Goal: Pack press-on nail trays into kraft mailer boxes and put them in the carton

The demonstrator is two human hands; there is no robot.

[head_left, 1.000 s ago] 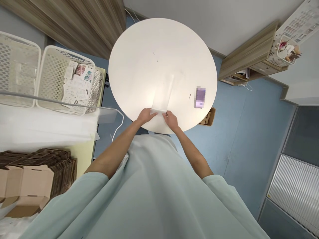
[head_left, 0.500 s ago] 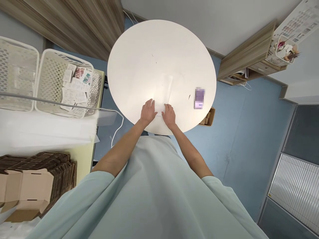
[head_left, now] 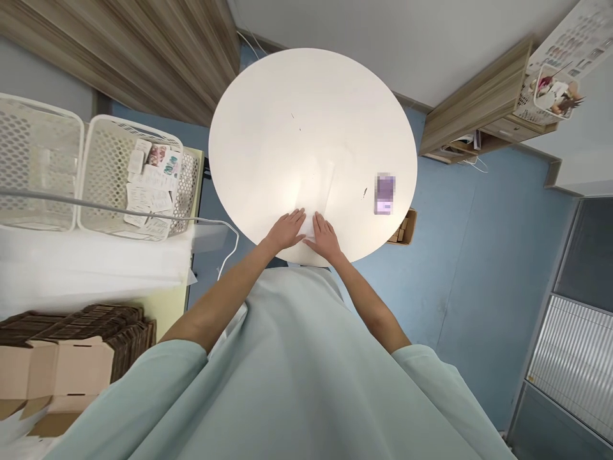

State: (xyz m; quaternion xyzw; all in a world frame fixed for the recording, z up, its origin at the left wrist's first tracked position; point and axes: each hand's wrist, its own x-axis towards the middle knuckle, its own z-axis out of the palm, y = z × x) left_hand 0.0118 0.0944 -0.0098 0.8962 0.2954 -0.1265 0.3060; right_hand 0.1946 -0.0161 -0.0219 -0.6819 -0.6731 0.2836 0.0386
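Note:
A pale, see-through sheet (head_left: pixel 316 185), perhaps a plastic bag, lies flat on the round white table (head_left: pixel 258 108) and blends in with its top. My left hand (head_left: pixel 288 230) rests with fingers stretched out on the sheet's near left part. On its near right part lies my right hand (head_left: pixel 326 237), palm down, fingers extended forward. The two thumbs almost meet at the sheet's near end. Part of that end is hidden beneath my hands.
A blurred purple rectangular item (head_left: pixel 384 193) lies on the table's right side. Left stand white baskets (head_left: pixel 129 172), one with cards and papers, and stacked flat cardboard boxes (head_left: pixel 81 370). A white cable (head_left: pixel 230 230) hangs near the table. An open box (head_left: pixel 406 228) sits on the floor.
Both hands have slid toward my body along the sheet and drawn closer together, with the fingers flatter. The whole view has shifted slightly.

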